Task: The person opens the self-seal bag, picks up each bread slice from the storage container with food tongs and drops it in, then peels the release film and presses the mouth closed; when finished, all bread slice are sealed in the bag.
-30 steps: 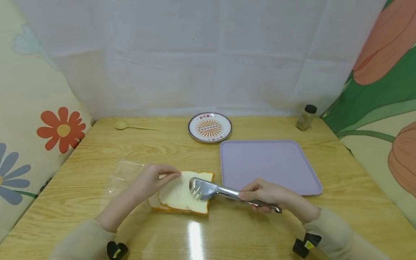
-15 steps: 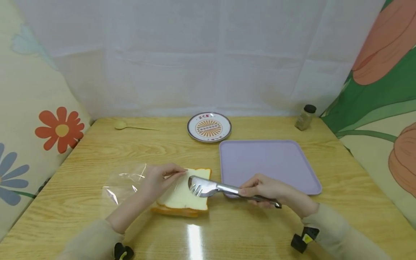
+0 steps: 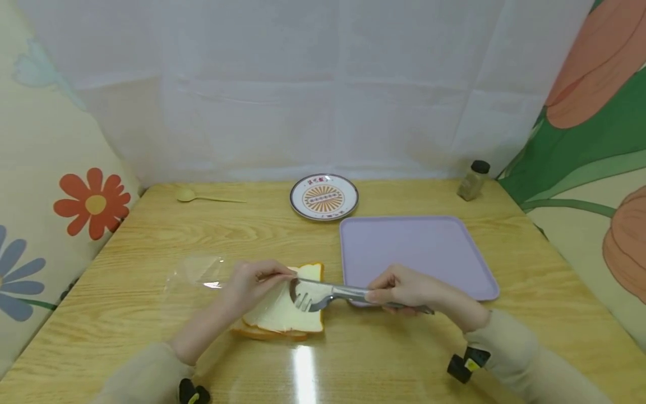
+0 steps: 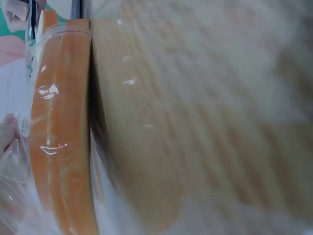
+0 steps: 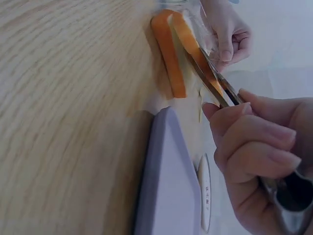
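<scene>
Left hand [image 3: 257, 283] pinches clear bag [image 3: 202, 272], right hand [image 3: 406, 287] grips metal tongs [image 3: 348, 292]; the bag snagging could tug upper bread slice [image 3: 282, 311] loose

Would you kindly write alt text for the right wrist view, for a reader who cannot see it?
A right hand holds metal tongs with one bread slice between their arms, a second slice angled away beside it. A left hand pinches clear plastic above; a lilac tray and a plate show below.
</scene>
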### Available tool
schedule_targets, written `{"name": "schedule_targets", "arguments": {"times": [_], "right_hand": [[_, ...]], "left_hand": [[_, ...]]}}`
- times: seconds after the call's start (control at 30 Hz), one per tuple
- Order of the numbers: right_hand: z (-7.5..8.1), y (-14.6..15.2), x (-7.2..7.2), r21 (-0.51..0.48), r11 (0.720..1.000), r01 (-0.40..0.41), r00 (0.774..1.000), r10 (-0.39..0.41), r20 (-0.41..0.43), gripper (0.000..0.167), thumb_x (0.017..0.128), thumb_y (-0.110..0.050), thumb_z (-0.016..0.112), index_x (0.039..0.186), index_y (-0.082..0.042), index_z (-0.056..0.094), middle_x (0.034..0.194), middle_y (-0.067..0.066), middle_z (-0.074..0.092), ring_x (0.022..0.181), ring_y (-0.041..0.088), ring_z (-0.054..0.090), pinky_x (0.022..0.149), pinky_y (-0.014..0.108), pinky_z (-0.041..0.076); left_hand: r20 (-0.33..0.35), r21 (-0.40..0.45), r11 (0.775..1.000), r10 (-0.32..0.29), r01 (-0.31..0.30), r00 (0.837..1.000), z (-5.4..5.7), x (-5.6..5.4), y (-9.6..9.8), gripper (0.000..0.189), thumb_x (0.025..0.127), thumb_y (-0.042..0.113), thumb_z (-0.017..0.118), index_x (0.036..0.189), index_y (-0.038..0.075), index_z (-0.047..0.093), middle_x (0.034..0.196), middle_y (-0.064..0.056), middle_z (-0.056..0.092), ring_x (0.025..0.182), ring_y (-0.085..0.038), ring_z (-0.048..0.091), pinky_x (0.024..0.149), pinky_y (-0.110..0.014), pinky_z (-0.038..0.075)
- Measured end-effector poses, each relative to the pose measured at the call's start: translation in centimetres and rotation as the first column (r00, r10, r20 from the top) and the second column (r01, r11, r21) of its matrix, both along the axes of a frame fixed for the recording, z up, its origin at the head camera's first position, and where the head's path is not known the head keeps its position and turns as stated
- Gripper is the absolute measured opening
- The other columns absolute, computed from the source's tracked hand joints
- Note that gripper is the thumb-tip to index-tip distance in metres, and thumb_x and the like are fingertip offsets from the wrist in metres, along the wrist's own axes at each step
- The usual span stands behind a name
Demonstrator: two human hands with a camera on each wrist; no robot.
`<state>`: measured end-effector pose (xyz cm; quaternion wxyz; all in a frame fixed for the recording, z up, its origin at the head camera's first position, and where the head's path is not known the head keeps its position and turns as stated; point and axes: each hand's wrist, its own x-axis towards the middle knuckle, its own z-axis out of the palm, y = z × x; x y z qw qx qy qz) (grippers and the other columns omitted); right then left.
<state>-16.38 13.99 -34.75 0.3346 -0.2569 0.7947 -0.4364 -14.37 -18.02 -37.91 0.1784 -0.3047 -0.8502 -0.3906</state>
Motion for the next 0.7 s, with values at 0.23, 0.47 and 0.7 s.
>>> {"name": "schedule_targets", "arguments": {"times": [0.23,0.47,0.7], "right_hand": [[-0.7,0.5,0.3,-0.014,1.0,0.007,1.0,-0.007,0.021,0.033,0.095,-0.025,0.056,0.086,0.005,0.068,0.049,-0.003,0.048,0.033,0.003,0.033,0.031,0.017,0.029],[-0.9,0.7,1.1,-0.02,0.996,0.082,0.995,-0.082,-0.048,0.025,0.093,-0.023,0.059,0.105,-0.005,0.071,0.05,-0.002,0.049,0.033,0.003,0.033,0.029,0.018,0.028],[-0.9,0.6,1.4,-0.087,0.994,0.067,0.988,-0.078,-0.132,0.024,0.091,-0.016,0.06,0.107,-0.001,0.07,0.049,-0.002,0.047,0.033,0.001,0.033,0.027,0.018,0.026]], "left_hand": [[0.084,-0.013,0.995,0.101,-0.1,0.991,0.6,0.1,-0.7,0.01,0.08,0.001,0.071,0.087,0.008,0.074,0.086,-0.003,0.074,0.082,-0.013,0.071,0.078,-0.026,0.058],[0.065,0.018,0.979,0.201,-0.203,0.977,0.7,0.0,-0.9,0.01,0.078,-0.001,0.072,0.086,0.005,0.075,0.084,-0.005,0.074,0.079,-0.016,0.071,0.072,-0.018,0.057],[0.028,0.068,0.962,0.265,-0.266,0.964,0.6,0.2,-0.3,0.011,0.076,-0.004,0.073,0.083,0.004,0.074,0.08,-0.008,0.074,0.075,-0.018,0.071,0.067,-0.01,0.054]]}}
